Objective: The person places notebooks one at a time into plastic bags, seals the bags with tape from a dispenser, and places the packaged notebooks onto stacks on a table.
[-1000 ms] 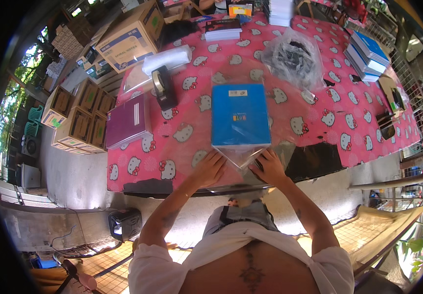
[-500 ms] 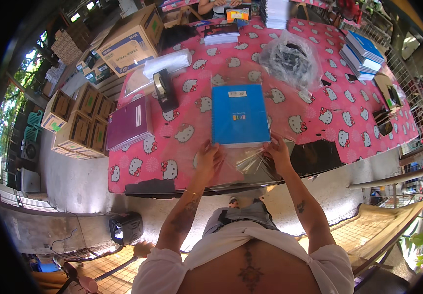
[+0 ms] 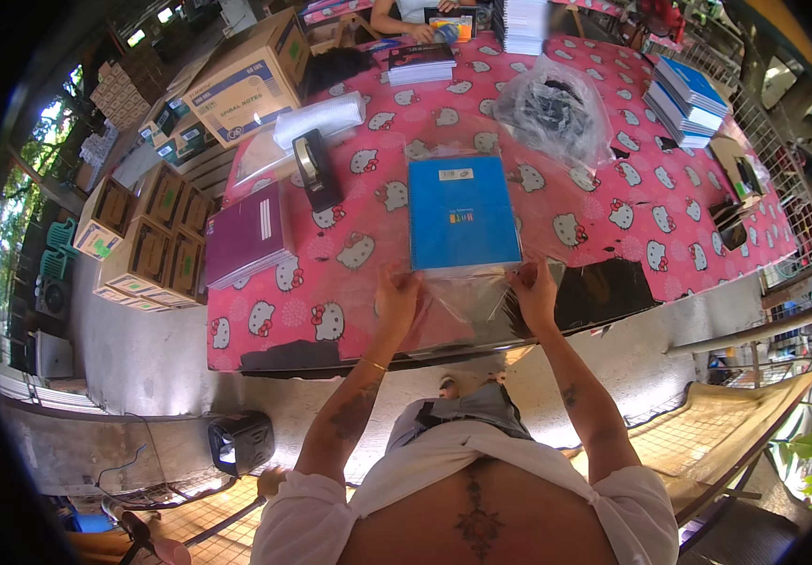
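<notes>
Just ahead of the left hand and the right hand, a blue book lies flat on a pink cloth printed with white cats. The left thumb and fingers are closed on clear film by the book's near left corner; the right ones pinch it by the near right corner. Between them, the film spreads in shiny creases. One second ago the hands were closer together and nearer the person, with the film folded to a point between them; now they are wider apart, up beside the book's near corners, and that point has opened out. The book has stayed in place. Left of the left fingers sits a purple stack; ahead and left, a black dispenser. Well ahead of the right fingers lies a crumpled bag; farther right, a blue stack
</notes>
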Motion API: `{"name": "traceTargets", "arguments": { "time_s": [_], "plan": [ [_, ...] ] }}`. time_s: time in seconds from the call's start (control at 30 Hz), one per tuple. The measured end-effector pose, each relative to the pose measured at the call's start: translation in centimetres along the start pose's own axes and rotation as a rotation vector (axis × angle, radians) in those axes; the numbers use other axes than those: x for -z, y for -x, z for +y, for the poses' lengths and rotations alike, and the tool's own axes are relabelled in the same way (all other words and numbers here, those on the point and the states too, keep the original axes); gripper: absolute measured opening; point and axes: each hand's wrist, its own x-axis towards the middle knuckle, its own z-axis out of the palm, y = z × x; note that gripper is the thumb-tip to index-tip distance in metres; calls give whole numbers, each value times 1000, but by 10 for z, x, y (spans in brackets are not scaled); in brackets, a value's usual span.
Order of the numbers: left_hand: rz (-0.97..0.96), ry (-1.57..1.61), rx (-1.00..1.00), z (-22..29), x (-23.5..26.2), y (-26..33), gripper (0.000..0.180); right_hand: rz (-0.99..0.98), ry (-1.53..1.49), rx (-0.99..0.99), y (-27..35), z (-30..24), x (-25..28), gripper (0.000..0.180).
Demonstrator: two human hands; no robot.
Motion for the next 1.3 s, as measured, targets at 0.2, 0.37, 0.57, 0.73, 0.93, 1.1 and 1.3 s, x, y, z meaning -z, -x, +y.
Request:
{"name": "traceTargets", "arguments": {
  "time_s": [0.2, 0.37, 0.57, 0.73, 0.93, 1.1, 1.3],
  "plan": [
    [-112, -1321, -1179, -15, 7, -6, 35, -101, 623, 787, -1, -13, 0, 45],
    [-299, -1460, -1216, -17, -12, 4, 39, -309, 658, 792, 5, -13, -5, 39],
    [-276, -1308, -1090, 16, -38, 21, 38, -378, 495, 535, 8, -8, 2, 34],
    [-385, -991, -1018, 27, -44, -14, 16, -254, 426, 595, 13, -11, 0, 44],
    [-510, -892, -665, 57, -47, -33, 11, -67, 393, 632, -12, -91, 10, 35],
    [-559, -911, -877, 71, -59, -63, 10, -588, 421, 511, -69, -52, -13, 34],
    [-543, -1247, -572, 73, -58, -77, 31, -439, 589, 233, -64, -94, -22, 55]
  ]
}}
